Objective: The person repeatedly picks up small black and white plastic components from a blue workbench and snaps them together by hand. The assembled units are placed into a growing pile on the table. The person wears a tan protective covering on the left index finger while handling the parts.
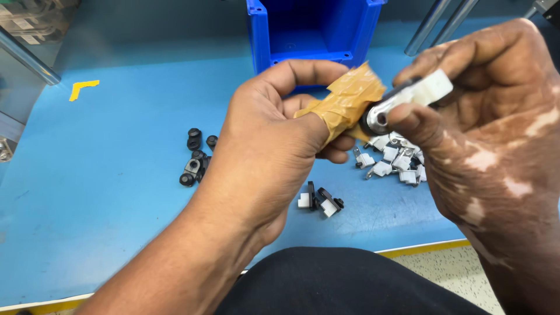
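Note:
My left hand is raised over the blue worktop, its thumb wrapped in brown tape that presses against a small part. My right hand pinches that part between thumb and fingers: a white plastic piece with a metal arm ending in a black round ring. Both hands meet at the ring end.
A blue open-front bin stands at the back. A pile of white and metal clips lies under my right hand. Black round pieces sit to the left. Two assembled parts lie near the front edge. Metal rods rise at back right.

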